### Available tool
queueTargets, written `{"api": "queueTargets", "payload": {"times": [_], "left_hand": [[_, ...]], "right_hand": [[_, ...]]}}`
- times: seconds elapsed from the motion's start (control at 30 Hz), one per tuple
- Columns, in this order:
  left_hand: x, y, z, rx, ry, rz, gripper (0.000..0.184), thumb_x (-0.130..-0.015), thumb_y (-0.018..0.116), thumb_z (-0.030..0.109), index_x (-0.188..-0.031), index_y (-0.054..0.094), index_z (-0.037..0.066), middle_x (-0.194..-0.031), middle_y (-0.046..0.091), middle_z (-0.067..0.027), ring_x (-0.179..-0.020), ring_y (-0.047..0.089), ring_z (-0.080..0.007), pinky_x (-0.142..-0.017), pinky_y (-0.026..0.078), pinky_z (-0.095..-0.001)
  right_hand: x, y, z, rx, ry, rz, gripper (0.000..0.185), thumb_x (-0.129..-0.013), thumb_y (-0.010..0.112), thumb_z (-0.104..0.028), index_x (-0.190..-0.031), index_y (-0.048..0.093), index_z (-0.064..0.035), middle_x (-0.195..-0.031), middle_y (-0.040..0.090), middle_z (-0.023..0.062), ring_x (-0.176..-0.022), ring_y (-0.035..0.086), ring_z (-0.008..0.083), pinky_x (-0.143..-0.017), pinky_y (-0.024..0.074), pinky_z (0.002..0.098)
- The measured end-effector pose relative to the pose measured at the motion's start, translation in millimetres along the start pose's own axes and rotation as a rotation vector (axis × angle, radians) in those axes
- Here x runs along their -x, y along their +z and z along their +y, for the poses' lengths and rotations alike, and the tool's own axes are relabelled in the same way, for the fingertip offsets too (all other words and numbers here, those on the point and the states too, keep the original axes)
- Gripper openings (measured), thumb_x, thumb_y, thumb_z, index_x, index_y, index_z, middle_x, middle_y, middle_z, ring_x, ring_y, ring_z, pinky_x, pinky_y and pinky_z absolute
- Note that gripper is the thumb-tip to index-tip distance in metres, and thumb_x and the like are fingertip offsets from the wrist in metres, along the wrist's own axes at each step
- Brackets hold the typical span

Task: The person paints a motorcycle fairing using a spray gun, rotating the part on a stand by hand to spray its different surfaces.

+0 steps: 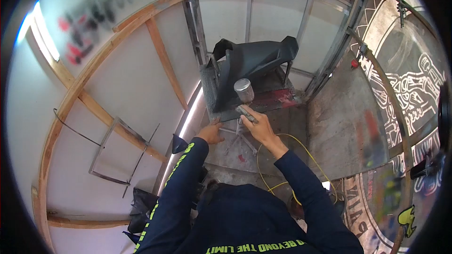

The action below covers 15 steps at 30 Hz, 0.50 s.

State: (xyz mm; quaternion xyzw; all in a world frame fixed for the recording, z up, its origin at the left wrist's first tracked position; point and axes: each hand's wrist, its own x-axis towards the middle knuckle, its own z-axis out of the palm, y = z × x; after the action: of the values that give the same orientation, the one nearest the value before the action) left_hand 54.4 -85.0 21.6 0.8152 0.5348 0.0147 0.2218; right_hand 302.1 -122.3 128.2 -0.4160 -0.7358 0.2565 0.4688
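My right hand (262, 128) is wrapped round the handle of a spray gun (246, 113), which has a silvery paint cup (243, 90) on top. Past the cup, a dark grey moulded panel (256, 56) stands on a stained board (278, 101). At the board's near left edge is my left hand (212, 132), holding nothing, its fingers apart. Whether those fingertips press on the board I cannot tell. Below the board, the legs of a metal stand (238, 141) spread over the floor.
A yellow hose (308, 150) loops across the floor on the right. White walls with wooden beams (165, 61) close in the left side. A thin metal frame (117, 153) leans there. On the right stands a large paint-marked panel (348, 127).
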Motion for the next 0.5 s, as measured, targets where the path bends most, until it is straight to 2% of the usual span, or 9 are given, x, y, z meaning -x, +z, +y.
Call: {"api": "queueTargets", "payload": {"times": [0.07,0.2,0.27,0.3,0.37,0.5], "left_hand": [[6,-6,8,0.041,-0.014,0.008,0.083,-0.075,0.077,0.034,-0.145,0.042,0.004,-0.159,0.023,-0.0244,-0.148,0.023,-0.0378,-0.117,0.031,-0.0439],[8,10,3,-0.026,-0.015,0.103,0.081,-0.075,0.078,0.032,-0.143,0.044,0.005,-0.159,0.024,-0.0238,-0.148,0.024,-0.037,-0.117,0.032,-0.0443],[14,14,5,-0.042,-0.06,0.13,0.078,-0.075,0.078,0.03,-0.142,0.046,0.007,-0.159,0.024,-0.0243,-0.148,0.024,-0.0369,-0.117,0.031,-0.045],[18,16,7,-0.039,-0.064,0.125,0.078,-0.075,0.078,0.03,-0.142,0.046,0.007,-0.159,0.024,-0.0243,-0.148,0.024,-0.0369,-0.117,0.031,-0.045],[26,17,7,-0.105,-0.027,0.128,0.078,-0.074,0.078,0.032,-0.141,0.047,0.007,-0.159,0.022,-0.0254,-0.148,0.022,-0.0372,-0.117,0.031,-0.0457],[23,16,3,-0.117,-0.022,0.09,0.078,-0.073,0.078,0.034,-0.14,0.049,0.007,-0.159,0.02,-0.0261,-0.149,0.021,-0.0376,-0.117,0.031,-0.0461]], "right_hand": [[5,8,1,-0.008,0.1,-0.075,0.04,-0.093,0.064,-0.017,-0.13,0.06,-0.0032,-0.119,0.066,0.0237,-0.111,0.067,0.0308,-0.09,0.0511,0.0344],[15,29,2,0.004,0.127,-0.123,0.04,-0.093,0.065,-0.018,-0.131,0.06,-0.0048,-0.117,0.067,0.0239,-0.109,0.068,0.0299,-0.088,0.0513,0.0342],[20,40,0,-0.108,0.117,-0.128,0.04,-0.093,0.064,-0.023,-0.13,0.061,-0.0092,-0.107,0.068,0.0258,-0.099,0.068,0.0395,-0.083,0.0517,0.0411],[22,46,1,-0.111,0.122,-0.132,0.04,-0.093,0.064,-0.023,-0.13,0.061,-0.0092,-0.107,0.068,0.0258,-0.099,0.068,0.0395,-0.083,0.0517,0.0411],[22,57,3,-0.096,0.115,-0.162,0.041,-0.093,0.065,-0.019,-0.131,0.06,-0.0049,-0.11,0.069,0.0243,-0.104,0.07,0.0306,-0.085,0.0517,0.0347],[15,61,9,-0.059,0.101,-0.126,0.041,-0.092,0.066,-0.02,-0.13,0.06,-0.0044,-0.11,0.068,0.0245,-0.104,0.069,0.0308,-0.085,0.0519,0.035]]}}
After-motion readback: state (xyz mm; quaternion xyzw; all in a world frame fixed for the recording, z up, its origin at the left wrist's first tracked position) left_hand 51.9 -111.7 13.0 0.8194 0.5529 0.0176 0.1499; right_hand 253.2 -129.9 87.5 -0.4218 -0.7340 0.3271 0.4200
